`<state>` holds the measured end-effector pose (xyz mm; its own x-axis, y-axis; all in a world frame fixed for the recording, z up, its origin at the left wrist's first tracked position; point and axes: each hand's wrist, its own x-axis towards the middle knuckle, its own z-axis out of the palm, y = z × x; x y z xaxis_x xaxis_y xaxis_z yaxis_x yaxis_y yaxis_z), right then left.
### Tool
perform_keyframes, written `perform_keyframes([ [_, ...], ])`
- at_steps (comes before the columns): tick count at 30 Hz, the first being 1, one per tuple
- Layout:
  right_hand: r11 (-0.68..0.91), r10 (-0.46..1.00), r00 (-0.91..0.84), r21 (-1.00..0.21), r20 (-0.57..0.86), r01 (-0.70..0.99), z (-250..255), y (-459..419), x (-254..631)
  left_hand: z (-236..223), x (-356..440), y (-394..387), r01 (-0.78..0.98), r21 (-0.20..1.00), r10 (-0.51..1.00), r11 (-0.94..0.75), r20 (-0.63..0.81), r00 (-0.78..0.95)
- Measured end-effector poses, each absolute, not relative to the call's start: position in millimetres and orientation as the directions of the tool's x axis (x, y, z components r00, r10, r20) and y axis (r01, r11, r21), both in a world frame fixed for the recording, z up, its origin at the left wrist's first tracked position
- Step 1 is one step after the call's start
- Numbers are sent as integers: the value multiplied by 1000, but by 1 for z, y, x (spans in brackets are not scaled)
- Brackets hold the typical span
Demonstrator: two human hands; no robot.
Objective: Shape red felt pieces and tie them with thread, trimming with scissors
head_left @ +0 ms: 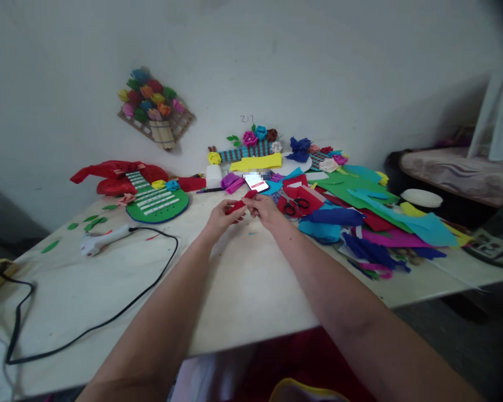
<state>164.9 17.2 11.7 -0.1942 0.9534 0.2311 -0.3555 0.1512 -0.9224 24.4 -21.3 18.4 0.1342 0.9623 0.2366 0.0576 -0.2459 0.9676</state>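
Over the middle of the table, my left hand (219, 219) and my right hand (264, 209) pinch a small folded strip of red paper (236, 207) between them. Its red tip sticks out above my right fingers. Just beyond the hands lies a lit phone (257, 185). Black-handled scissors (295, 205) rest on red paper to the right of my right hand. A white glue gun (104, 239) with a black cord lies on the left side of the table.
Coloured paper sheets (385, 215) are heaped on the right, with a white lid (421, 197) behind. A green guitar-shaped craft (159, 202) and cut green leaves (95, 223) lie left. The glue gun's cord (126, 308) loops across the table (251, 296). Paper flowers (260, 133) stand by the wall.
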Motion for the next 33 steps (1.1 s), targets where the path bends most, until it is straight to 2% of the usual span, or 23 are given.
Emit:
perform_keyframes([
  [3,133,972,-130,-911,198,-391,15,13,159,12,29,-18,177,914,931,-365,360,62],
  [7,116,978,-112,-898,179,-425,17,8,154,6,31,-14,281,878,916,-388,400,14],
  [13,77,975,-147,-876,166,-476,16,7,154,9,33,-13,170,915,931,-365,363,46],
  [18,34,977,-163,-861,135,-507,18,3,153,14,33,-17,155,920,933,-360,358,44],
  [27,-24,971,-226,-914,75,-404,13,6,152,17,29,-20,179,927,944,-329,322,68],
  [33,51,991,-94,-933,90,-356,14,6,148,16,25,-21,-40,986,962,-159,164,216],
])
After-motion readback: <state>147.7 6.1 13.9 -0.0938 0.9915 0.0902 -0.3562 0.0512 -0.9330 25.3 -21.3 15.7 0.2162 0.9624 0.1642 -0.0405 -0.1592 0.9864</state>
